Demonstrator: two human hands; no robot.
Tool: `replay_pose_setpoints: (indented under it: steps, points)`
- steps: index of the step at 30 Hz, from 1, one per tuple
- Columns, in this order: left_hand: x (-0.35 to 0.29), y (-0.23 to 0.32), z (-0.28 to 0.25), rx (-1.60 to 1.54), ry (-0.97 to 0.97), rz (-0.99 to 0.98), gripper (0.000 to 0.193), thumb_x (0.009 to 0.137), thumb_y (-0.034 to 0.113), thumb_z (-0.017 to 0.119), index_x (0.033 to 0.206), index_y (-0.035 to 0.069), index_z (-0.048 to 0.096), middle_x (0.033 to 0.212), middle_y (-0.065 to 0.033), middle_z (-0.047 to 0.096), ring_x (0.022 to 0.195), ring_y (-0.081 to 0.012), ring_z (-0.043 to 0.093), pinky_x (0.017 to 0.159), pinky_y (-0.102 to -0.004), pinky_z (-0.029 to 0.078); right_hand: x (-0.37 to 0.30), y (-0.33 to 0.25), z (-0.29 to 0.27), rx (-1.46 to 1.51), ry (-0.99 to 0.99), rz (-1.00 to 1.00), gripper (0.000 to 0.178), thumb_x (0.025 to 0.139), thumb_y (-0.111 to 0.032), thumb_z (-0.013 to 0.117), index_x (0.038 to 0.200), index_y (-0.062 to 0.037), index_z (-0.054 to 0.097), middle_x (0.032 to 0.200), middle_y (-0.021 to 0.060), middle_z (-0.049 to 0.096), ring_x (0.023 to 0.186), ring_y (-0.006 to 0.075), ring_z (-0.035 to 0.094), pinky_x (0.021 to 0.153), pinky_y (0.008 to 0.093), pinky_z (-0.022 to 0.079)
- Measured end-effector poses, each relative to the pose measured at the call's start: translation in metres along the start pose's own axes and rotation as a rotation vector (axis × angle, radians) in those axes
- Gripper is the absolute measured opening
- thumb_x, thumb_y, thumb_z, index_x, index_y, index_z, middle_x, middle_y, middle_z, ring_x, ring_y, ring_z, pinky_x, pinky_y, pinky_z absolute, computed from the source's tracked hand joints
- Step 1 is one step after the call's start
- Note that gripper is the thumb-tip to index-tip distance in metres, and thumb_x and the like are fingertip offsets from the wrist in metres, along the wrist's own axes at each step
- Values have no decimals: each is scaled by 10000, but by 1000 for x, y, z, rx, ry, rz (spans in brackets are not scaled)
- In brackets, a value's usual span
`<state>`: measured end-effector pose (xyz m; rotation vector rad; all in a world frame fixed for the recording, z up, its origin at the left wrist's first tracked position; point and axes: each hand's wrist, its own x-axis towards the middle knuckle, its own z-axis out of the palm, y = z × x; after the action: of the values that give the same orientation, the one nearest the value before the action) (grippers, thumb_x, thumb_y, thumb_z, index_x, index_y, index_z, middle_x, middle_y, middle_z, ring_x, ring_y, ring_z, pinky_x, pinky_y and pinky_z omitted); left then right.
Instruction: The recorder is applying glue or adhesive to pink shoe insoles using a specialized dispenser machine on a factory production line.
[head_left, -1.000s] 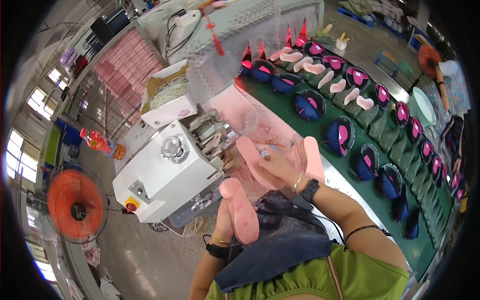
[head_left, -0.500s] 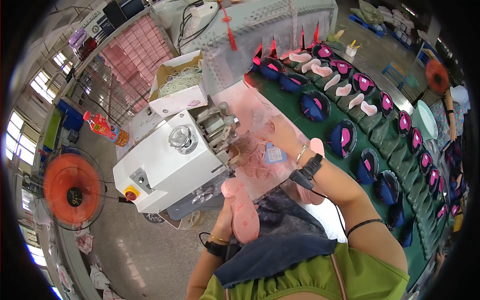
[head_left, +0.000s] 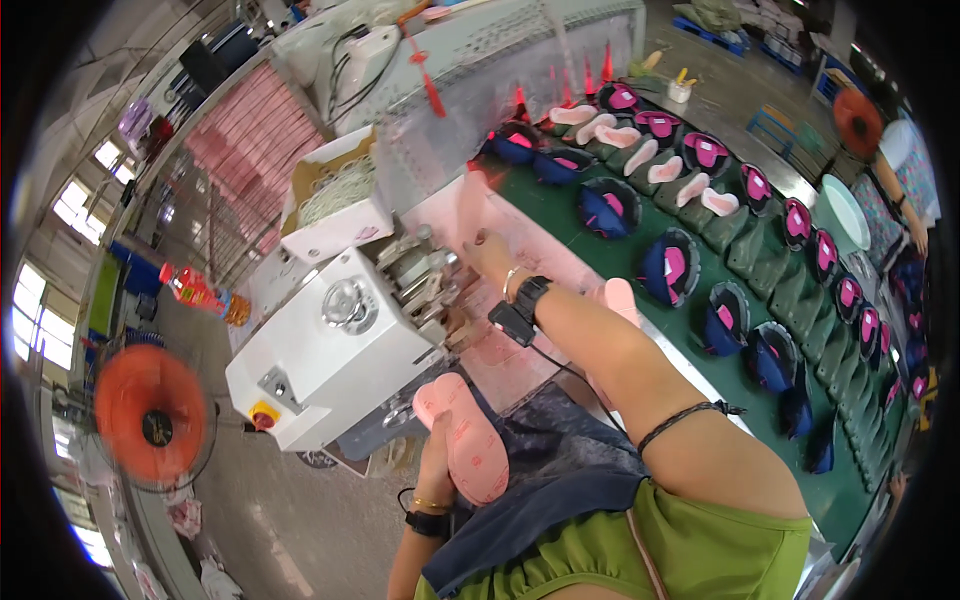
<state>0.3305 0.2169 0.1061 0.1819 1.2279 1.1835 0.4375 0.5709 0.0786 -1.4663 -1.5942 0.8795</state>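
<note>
My left hand (head_left: pixel 437 455) is closed round a pair of pink insoles (head_left: pixel 474 450) with small printed marks, held low in front of the machine. My right hand (head_left: pixel 490 262) reaches across the pink-dusted tabletop (head_left: pixel 520 225) beside the metal rollers (head_left: pixel 425 270) of a white machine (head_left: pixel 325 345). A blurred, pale pink elongated piece (head_left: pixel 470 208) shows just beyond its fingertips; whether the fingers grip it is unclear. Pink trimmings (head_left: pixel 468 325) lie by the rollers. Partly behind my right forearm, more pink insoles (head_left: pixel 620 298) rest at the table's near edge.
Alongside on the right runs a green conveyor belt (head_left: pixel 640 325) bearing blue-and-pink shoe uppers, insoles and dark green shoe moulds. Behind the machine stands a carton (head_left: pixel 335 215) of pale cord. A drink bottle (head_left: pixel 205 292) and an orange fan (head_left: pixel 152 415) are at left. Another person (head_left: pixel 905 190) works far right.
My right hand has moved left and away from me, nearer the far side of the rollers. The blue-and-white label seen by it earlier no longer shows. My left hand still holds the insoles, slightly lower.
</note>
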Motion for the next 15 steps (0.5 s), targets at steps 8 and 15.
replay_pose_setpoints:
  steps: [8, 15]
  points:
    - [5, 7, 43, 24, -177, -144, 481, 1017, 446, 461, 1279, 48, 523, 1108, -80, 633, 970, -217, 627, 871, -369, 522, 3, 87, -202, -72, 462, -169, 327, 933, -217, 578, 1098, 50, 485, 894, 229, 658, 640, 323, 678, 555, 421, 534]
    - [18, 5, 53, -70, -375, -172, 375, 976, 305, 485, 1281, 86, 502, 1142, -97, 627, 1019, -255, 627, 894, -390, 521, -55, 221, -403, 32, 750, 414, 357, 794, -55, 607, 1092, 0, 419, 756, 166, 637, 585, 264, 679, 506, 379, 562]
